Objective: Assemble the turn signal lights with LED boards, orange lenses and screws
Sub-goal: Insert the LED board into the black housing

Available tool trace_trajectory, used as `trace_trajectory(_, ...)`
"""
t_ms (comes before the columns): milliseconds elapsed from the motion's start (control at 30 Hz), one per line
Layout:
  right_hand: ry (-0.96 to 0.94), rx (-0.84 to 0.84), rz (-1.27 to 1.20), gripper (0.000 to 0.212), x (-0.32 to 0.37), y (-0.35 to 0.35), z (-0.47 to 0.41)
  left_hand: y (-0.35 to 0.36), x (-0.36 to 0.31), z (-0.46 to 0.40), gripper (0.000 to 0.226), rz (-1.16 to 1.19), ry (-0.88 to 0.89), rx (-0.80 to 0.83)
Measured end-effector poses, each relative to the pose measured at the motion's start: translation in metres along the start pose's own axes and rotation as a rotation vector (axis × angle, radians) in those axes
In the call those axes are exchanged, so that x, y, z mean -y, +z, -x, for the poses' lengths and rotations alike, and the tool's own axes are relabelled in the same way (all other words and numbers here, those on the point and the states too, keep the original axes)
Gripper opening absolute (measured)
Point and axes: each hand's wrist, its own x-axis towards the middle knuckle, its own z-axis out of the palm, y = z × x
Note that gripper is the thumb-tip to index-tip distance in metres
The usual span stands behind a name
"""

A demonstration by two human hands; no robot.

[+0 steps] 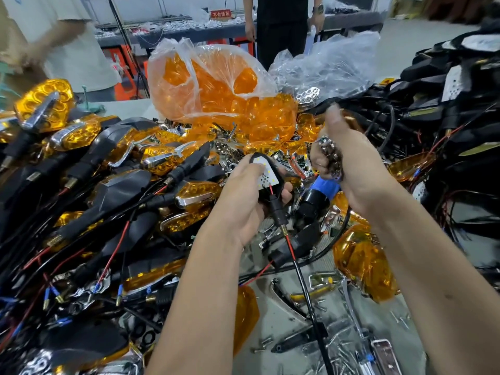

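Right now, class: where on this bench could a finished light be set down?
Barest: grey table between the forearms, bordered by the loose orange lens and scattered screws. Left pile of finished lights and right wire heap are crowded.

Indoor workshop, even overhead light, no windows seen. Pale grey floor [422, 28] at upper right. Long dark-topped bench [351, 18] across the back, strewn with small silvery parts, blurred. Red sign [221, 14] with white characters standing on it. Orange-red panels [123, 74] under the bench, between dark legs. White gridded wall [151, 4] behind. Person in black [281, 25] standing at bench, wristwatch on one arm. Second person in pale top [67, 41] at far left, motion-blurred. Thin dark pole [127, 47] leaning upward at left.
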Motion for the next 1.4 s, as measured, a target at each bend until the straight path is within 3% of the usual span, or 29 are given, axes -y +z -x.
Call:
trace_trajectory(133,0.007,0.055,-0.054,0.028,-0.003,-0.008,-0.001,-0.005,0.000,-0.002,0.022,-0.035,0.009,0.017)
trace_trajectory(233,-0.029,0.204,-0.050,0.011,-0.002,-0.012,-0.002,-0.005,-0.001,-0.001,0.019,-0.031,-0.018,0.022)
trace_trajectory(333,-0.090,0.287,0.006,0.026,-0.004,-0.012,0.000,-0.005,-0.003,0.001,0.018,-0.047,-0.062,0.037)
trace_trajectory(467,-0.102,0.297,0.073,0.030,-0.004,-0.006,0.001,-0.006,-0.002,0.000,0.051,-0.102,-0.121,0.039)
trace_trajectory(600,-0.128,0.394,0.166,0.032,0.000,-0.002,0.007,-0.004,-0.004,0.002,0.032,-0.145,-0.139,0.060)
trace_trajectory(833,-0.186,0.471,0.416,0.019,0.006,0.010,0.006,-0.006,-0.003,0.002,0.030,-0.063,-0.172,0.022)
trace_trajectory(1033,-0.258,0.506,0.582,0.050,0.014,0.022,0.008,-0.008,-0.004,0.005,0.042,0.078,-0.180,0.082)
trace_trajectory(1233,-0.285,0.426,0.483,0.039,0.013,0.018,0.007,-0.001,-0.007,0.005,0.027,0.066,-0.191,0.218)
trace_trajectory(1400,-0.321,0.406,0.365,0.039,0.012,0.018,0.009,-0.004,-0.007,0.005,0.034,0.156,-0.263,0.191)
